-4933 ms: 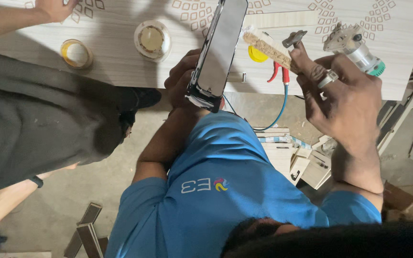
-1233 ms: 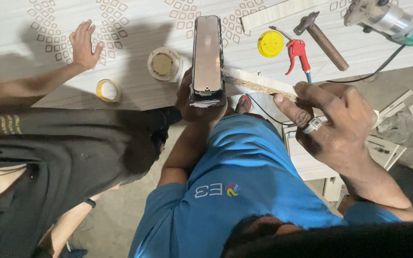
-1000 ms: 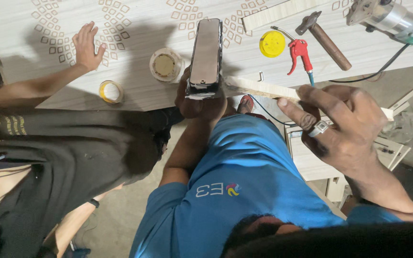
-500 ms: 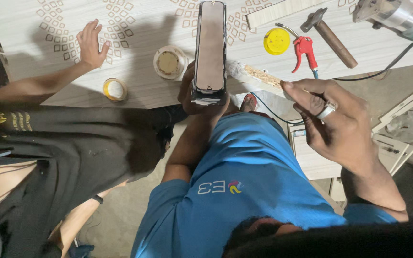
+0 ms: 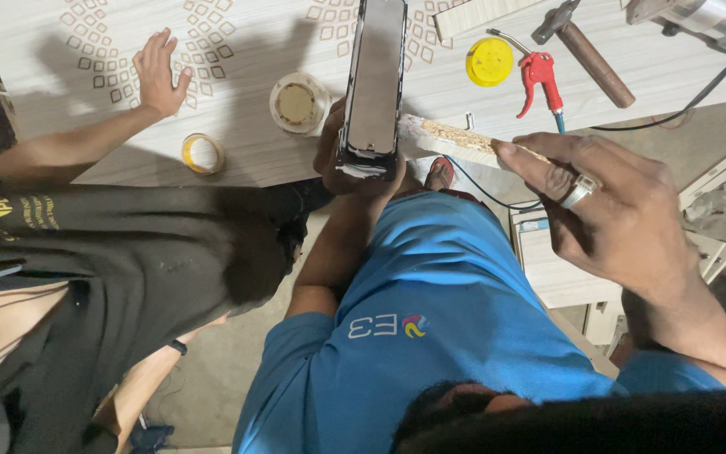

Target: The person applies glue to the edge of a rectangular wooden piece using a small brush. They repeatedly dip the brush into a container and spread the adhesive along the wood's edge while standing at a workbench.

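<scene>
My left hand (image 5: 348,165) grips the near end of a long black flat tool (image 5: 374,80) that lies along the pale patterned board (image 5: 237,42). To its right, my right hand (image 5: 613,208), with a ring on one finger, is shut on a narrow wooden strip (image 5: 455,137) with a rough chipboard face. The strip's far end reaches almost to the black tool. My blue shirt fills the bottom of the view.
Another person in a dark shirt stands at the left, one hand (image 5: 160,72) flat on the board. On the board lie a tape roll (image 5: 203,153), a round tub (image 5: 297,102), a yellow lid (image 5: 489,61), a red blow gun (image 5: 539,76), a hammer (image 5: 583,49) and a power tool (image 5: 712,17).
My right hand has shifted a little to the right with the strip still in it. My left hand keeps its hold on the black tool. The other person's hand stays on the board.
</scene>
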